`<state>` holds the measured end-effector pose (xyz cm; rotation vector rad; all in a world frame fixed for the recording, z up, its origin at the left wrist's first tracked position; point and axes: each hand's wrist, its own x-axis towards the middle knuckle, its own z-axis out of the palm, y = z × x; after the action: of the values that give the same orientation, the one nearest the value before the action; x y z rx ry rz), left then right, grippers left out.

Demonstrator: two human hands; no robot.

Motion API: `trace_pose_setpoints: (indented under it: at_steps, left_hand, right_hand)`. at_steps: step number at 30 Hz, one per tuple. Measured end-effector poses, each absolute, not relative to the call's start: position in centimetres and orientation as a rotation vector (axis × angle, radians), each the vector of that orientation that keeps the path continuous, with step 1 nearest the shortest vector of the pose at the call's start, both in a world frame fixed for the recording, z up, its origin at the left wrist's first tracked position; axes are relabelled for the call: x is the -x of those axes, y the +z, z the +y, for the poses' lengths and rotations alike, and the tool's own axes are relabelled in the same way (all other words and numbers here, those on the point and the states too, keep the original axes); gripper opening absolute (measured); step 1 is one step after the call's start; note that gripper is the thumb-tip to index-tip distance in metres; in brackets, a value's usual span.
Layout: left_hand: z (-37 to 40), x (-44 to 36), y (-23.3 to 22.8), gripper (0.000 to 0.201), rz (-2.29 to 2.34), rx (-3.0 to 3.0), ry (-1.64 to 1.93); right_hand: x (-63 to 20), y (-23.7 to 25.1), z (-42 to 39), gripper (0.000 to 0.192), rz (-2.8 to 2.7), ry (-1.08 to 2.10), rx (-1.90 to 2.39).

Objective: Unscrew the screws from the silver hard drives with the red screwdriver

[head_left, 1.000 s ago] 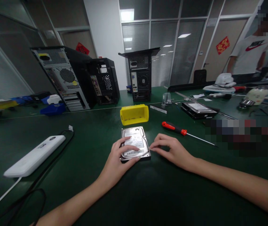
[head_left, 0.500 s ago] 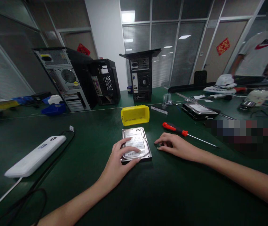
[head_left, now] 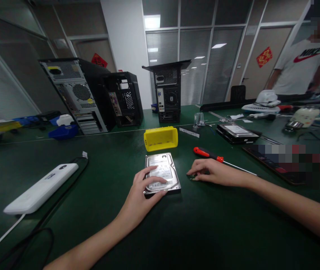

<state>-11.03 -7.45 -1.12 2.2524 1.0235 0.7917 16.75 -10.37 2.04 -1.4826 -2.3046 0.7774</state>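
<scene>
Seemingly steadies drive (head_left: 162,162) under spread left hand (head_left: 141,190); curls right hand (head_left: 214,172) narrowly, cannot tell around what; likely needs precision next.

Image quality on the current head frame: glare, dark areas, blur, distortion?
Head view: bright light patches glare on the glass panels; head view: the bench darkens toward the bottom edge; head view: the left computer tower leans, likely wide-angle distortion; head view: pixelation covers part of the dark flat device; head view: the hard drive shows clearly, but its label text is unreadable.
</scene>
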Motion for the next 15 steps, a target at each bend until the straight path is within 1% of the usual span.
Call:
trace_pose_setpoints:
  at_steps: [7, 15]
  left_hand:
    - [-7.26, 11.03, -1.20, 0.021, 1.015, -2.247, 0.782]
    - [-7.46, 11.05, -1.20, 0.021, 1.019, -2.274, 0.791]
  right_hand:
    - [-16.68, 1.73, -10.25, 0.025, -2.202, 0.800, 1.530]
    - [-16.66, 1.34, -10.16, 0.030, -2.165, 0.803, 1.528]
